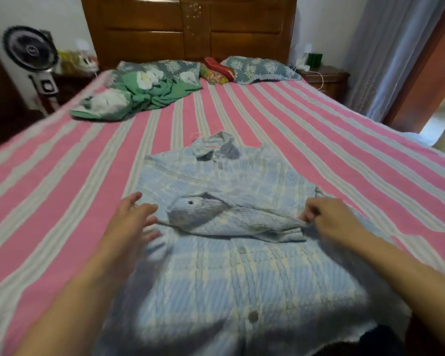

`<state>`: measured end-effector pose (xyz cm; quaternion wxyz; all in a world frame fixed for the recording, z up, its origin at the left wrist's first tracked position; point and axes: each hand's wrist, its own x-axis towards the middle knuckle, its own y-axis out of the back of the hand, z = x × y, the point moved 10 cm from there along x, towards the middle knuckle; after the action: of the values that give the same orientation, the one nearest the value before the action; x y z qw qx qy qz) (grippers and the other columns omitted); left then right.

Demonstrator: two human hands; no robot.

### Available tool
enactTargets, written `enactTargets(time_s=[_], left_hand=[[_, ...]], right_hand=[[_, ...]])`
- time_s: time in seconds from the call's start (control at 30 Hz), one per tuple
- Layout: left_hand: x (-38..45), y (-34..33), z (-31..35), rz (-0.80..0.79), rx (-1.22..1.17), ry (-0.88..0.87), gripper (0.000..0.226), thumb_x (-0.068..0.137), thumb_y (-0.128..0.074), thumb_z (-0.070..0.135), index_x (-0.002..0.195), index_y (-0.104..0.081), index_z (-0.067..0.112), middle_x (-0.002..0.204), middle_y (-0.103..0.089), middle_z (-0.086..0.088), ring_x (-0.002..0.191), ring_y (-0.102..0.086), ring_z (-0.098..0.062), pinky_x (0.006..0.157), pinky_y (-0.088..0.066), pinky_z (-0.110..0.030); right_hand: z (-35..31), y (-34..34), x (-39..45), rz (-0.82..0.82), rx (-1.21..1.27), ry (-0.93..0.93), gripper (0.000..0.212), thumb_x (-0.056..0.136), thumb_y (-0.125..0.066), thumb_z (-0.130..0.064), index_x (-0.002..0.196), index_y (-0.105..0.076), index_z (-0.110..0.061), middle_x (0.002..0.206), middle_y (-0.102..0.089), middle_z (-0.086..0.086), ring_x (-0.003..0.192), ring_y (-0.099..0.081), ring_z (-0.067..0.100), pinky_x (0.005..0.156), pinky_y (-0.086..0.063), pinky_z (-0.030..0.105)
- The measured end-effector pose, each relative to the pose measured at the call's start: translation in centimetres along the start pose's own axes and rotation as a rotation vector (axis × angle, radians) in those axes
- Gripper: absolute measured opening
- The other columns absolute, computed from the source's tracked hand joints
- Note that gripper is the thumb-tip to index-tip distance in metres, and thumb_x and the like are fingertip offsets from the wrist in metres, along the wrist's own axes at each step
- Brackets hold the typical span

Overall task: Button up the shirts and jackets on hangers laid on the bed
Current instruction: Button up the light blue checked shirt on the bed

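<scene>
Now the blue checked shirt [216, 265] is lying flat on the pink striped bed [62, 176], near its bottom edge, with lots of bare bed on both sides. The left hand [131, 222] is hovering with fingers spread apart by the shirt's side. The right hand [326, 217] is pinching the folded sleeve [242, 222].

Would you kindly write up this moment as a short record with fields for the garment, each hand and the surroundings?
garment: light blue plaid shirt lying front up on the striped bedspread, collar toward the headboard
sleeve: one sleeve folded across the chest
buttons: two show on the lower placket
left hand: left hand open, fingers spread at the shirt's left edge
right hand: right hand pinches the fabric at the sleeve's right end
behind: green blanket, pillows
</scene>
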<state>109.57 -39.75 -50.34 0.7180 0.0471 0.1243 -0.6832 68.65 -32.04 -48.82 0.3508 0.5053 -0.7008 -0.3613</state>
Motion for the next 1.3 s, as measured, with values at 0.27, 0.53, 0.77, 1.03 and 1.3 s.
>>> enactTargets(time_s=[0.27, 0.53, 0.77, 1.03, 1.3], left_hand=[[1.5, -1.1, -2.9, -0.239, 0.396, -0.085, 0.074, 0.093, -0.072, 0.013, 0.153, -0.037, 0.037, 0.14, -0.041, -0.003, 0.108, -0.063, -0.018, 0.079, -0.056, -0.033], [0.9, -2.1, 1.5, -0.264, 0.625, -0.459, 0.014, 0.094, -0.07, 0.039, 0.096, -0.068, 0.026, 0.112, -0.064, 0.005, 0.103, -0.063, -0.015, 0.086, -0.05, -0.025], [-4.5, 3.8, 2.9, -0.187, 0.572, -0.321, 0.031, 0.074, -0.074, 0.031, 0.065, -0.052, 0.012, 0.059, -0.051, -0.004, 0.06, -0.047, -0.015, 0.062, -0.037, -0.033], [-7.9, 2.8, -0.3, -0.225, 0.921, -0.62, 0.052, 0.087, -0.05, 0.065, 0.07, -0.059, 0.017, 0.066, -0.056, 0.005, 0.067, -0.055, -0.009, 0.066, -0.047, -0.042], [-8.9, 2.3, -1.2, -0.292, 1.108, -0.732, 0.05, 0.08, -0.045, 0.074, 0.061, -0.059, 0.03, 0.066, -0.053, 0.014, 0.073, -0.051, -0.014, 0.069, -0.046, -0.04]], right_hand=[[-13.6, -6.0, 0.6, -0.394, -0.202, 0.208, 0.092, 0.09, -0.065, -0.057, 0.16, -0.016, -0.023, 0.159, -0.033, 0.002, 0.14, -0.038, 0.023, 0.113, -0.037, 0.042], [-17.9, -3.3, 1.3, 0.031, -0.055, 0.413, 0.025, 0.099, -0.062, -0.015, 0.123, -0.066, -0.012, 0.097, -0.051, 0.002, 0.085, -0.049, 0.014, 0.076, -0.038, 0.016], [-19.3, -7.3, -1.5, -0.13, -0.201, 0.529, 0.034, 0.095, -0.057, 0.0, 0.126, -0.066, -0.012, 0.103, -0.047, 0.001, 0.097, -0.047, 0.022, 0.084, -0.044, 0.034], [-23.1, -9.9, -3.7, -0.218, -0.099, 0.488, 0.036, 0.093, -0.057, -0.014, 0.128, -0.066, -0.019, 0.128, -0.055, 0.001, 0.12, -0.049, 0.017, 0.101, -0.039, 0.03], [-26.8, -16.5, -4.7, -0.582, -0.094, 0.568, 0.052, 0.086, -0.074, -0.045, 0.134, -0.061, -0.031, 0.117, -0.054, -0.011, 0.103, -0.053, 0.003, 0.092, -0.045, 0.027]])
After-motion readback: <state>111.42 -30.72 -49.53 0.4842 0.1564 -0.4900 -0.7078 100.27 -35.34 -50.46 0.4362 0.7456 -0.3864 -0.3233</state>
